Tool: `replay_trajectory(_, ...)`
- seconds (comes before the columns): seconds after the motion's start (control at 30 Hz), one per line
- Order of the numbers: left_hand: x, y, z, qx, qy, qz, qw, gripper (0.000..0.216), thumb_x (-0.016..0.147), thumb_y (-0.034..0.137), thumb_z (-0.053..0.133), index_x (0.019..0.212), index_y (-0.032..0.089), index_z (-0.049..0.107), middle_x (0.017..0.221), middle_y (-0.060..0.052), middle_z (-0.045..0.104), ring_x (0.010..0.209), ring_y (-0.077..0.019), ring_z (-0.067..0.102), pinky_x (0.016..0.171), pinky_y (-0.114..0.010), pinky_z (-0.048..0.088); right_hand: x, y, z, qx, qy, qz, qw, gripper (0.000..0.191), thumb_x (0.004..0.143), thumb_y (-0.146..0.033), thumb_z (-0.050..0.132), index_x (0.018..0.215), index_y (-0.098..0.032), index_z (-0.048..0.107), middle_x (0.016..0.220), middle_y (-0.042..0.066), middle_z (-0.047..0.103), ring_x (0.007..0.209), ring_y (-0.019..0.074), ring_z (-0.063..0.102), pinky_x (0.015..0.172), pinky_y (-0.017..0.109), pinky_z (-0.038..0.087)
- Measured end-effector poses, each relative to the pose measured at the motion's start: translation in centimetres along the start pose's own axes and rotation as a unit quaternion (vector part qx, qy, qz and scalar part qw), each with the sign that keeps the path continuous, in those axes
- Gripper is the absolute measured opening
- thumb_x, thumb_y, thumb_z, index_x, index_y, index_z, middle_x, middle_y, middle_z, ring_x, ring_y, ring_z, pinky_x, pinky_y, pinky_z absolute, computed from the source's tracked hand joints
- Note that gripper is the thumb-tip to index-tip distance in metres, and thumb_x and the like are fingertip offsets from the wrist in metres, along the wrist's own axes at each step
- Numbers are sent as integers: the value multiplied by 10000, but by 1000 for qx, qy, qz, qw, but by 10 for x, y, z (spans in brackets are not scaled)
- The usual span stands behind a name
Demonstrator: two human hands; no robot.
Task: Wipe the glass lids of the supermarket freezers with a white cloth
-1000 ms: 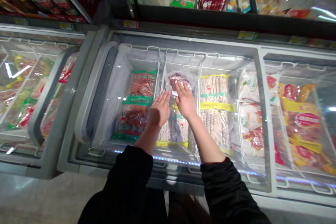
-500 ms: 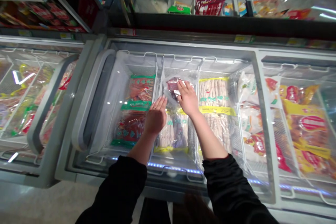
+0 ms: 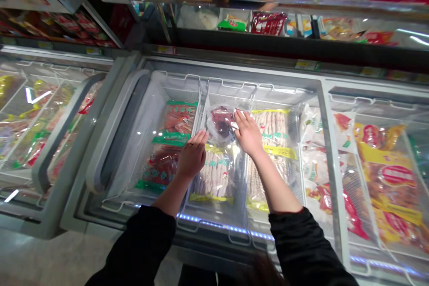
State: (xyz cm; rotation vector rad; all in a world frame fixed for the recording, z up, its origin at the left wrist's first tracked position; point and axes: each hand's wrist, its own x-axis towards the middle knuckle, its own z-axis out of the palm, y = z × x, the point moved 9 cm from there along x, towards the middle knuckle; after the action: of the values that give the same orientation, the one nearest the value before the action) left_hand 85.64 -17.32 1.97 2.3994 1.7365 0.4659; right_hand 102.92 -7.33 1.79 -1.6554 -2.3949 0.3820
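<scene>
A clear plastic package with dark red contents point(image 3: 221, 117) lies in the middle wire compartment of the chest freezer. My right hand point(image 3: 248, 133) is at the package's right edge, its fingers stretched out and pointing up and left. At the lower left of the same package is my left hand point(image 3: 192, 154), fingers extended, near the wire divider. Just below the package lies a clear pack of pale strips with a yellow edge point(image 3: 216, 172). Left of it, a green-edged pack of reddish meat point(image 3: 181, 118) rests above a darker red pack point(image 3: 161, 163), partly behind my left hand.
More pale strips point(image 3: 273, 127) fill the compartment to the right. Beyond a divider lie white bags point(image 3: 315, 127) and yellow bags point(image 3: 389, 165). A grey freezer handle point(image 3: 97, 161) stands at the left. Price tags and a shelf rail point(image 3: 268, 1) run above the freezer.
My right hand has slid right, uncovering more of the dark red package. My left hand has shifted slightly left and down. The view has tilted up, showing more of the red shelf boxes.
</scene>
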Motion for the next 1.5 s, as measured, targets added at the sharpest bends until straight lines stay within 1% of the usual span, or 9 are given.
replay_trajectory(0.13, 0, 0, 1, 8, -16, -10, 1000, 602, 985, 73, 438, 1570, 181, 353, 1605, -95, 427, 1540, -233, 302, 1257, -489, 340, 35, -36, 11, 10, -2, -38, 999, 648, 939, -141, 436, 1584, -176, 379, 1645, 54, 362, 1545, 300, 276, 1258, 564, 282)
replay_trajectory(0.3, 1, -1, 2, 9, -28, -16, 999, 586, 1002, 93, 424, 1576, 179, 341, 1647, -83, 347, 1556, -192, 257, 1277, -443, 309, -13, -66, 21, 29, -34, -112, 993, 650, 933, -130, 452, 1578, -187, 395, 1634, 40, 389, 1546, 254, 280, 1267, 509, 296)
replay_trajectory(0.47, 0, -1, 2, -2, -34, -14, 999, 606, 1006, 102, 418, 1593, 214, 316, 1631, -74, 383, 1553, -211, 265, 1273, -464, 315, -54, -28, 12, 19, -30, -59, 998, 653, 946, -159, 447, 1593, -215, 370, 1627, 21, 399, 1544, 241, 283, 1270, 493, 304)
replay_trajectory(0.63, 4, -3, -4, -13, -29, -9, 999, 598, 1016, 116, 388, 1602, 204, 306, 1635, -68, 381, 1547, -189, 280, 1271, -418, 318, -7, -1, 1, 3, 23, 48, 999, 628, 949, -160, 394, 1573, -90, 385, 1647, 66, 358, 1549, 293, 265, 1279, 496, 280)
replay_trajectory(0.8, 58, -11, -9, 4, -19, -12, 1000, 583, 1009, 135, 372, 1591, 154, 342, 1660, -59, 323, 1557, -175, 248, 1293, -391, 249, 29, -34, 12, 11, 10, 30, 999, 642, 941, -148, 406, 1580, -100, 370, 1653, 65, 346, 1559, 285, 235, 1287, 505, 253)
replay_trajectory(1.03, 157, -31, 5, -13, 3, -4, 1000, 562, 1010, 127, 389, 1569, 71, 359, 1651, -86, 337, 1540, -204, 296, 1286, -405, 248, -35, -43, 14, 21, -15, -22, 999, 656, 940, -139, 435, 1590, -204, 374, 1630, 27, 392, 1550, 233, 264, 1272, 484, 299)
replay_trajectory(1.13, 167, -37, 13, -7, -1, -25, 1000, 551, 1013, 128, 383, 1559, 48, 374, 1637, -106, 364, 1530, -216, 319, 1284, -405, 246, -29, -19, 7, 13, 5, 25, 1000, 651, 943, -150, 434, 1589, -200, 377, 1627, 38, 395, 1545, 246, 280, 1262, 496, 315)
replay_trajectory(1.3, 165, -36, 17, 14, -9, -28, 999, 549, 1019, 148, 371, 1560, 57, 379, 1649, -93, 344, 1537, -207, 303, 1286, -377, 229, 36, -6, -2, -2, 52, 100, 994, 627, 938, -145, 416, 1564, -117, 411, 1631, 78, 385, 1540, 296, 288, 1265, 515, 290)
replay_trajectory(1.5, 168, -39, 20, 9, -13, -28, 999, 561, 1002, 145, 373, 1561, 105, 393, 1639, -84, 363, 1534, -220, 315, 1269, -410, 270, 34, -43, 11, 16, 7, -5, 1000, 656, 927, -136, 445, 1578, -203, 396, 1627, 29, 394, 1543, 252, 284, 1270, 504, 295)
